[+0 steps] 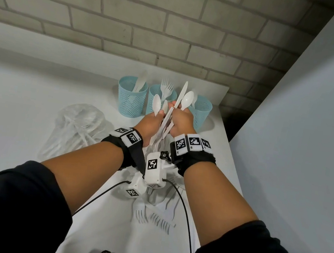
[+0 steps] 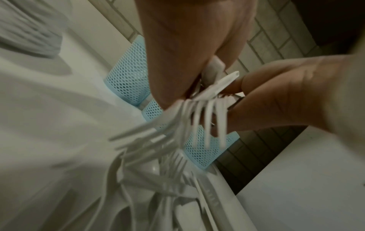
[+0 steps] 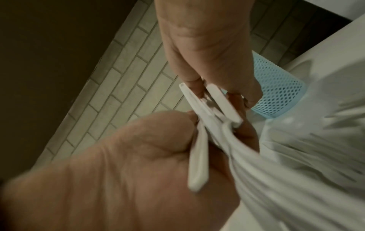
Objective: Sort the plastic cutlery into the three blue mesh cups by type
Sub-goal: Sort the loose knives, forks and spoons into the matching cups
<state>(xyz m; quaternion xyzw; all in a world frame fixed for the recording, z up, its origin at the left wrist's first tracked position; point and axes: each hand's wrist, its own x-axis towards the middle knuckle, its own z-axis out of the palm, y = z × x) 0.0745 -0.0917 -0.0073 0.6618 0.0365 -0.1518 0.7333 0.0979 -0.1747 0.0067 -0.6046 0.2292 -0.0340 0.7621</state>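
Hands [image 1: 169, 122] gripping cutlery [image 1: 177, 106], forks [image 2: 189, 123] wrist-view only

The right cup [image 1: 201, 112] was half covered by the right hand [image 1: 180, 122] and the bundle of cutlery [image 1: 167, 124], and its contents could not be told. The fingers of both hands were hidden in the head view behind the hands' backs. Loose forks [image 1: 155, 213] on the table [image 1: 26, 88] were partly masked by the wrist cameras [image 1: 154, 169]. What lay inside the clear bag [image 1: 74, 130] was blurred. Both wrist views were smeared, and single pieces could not be counted there
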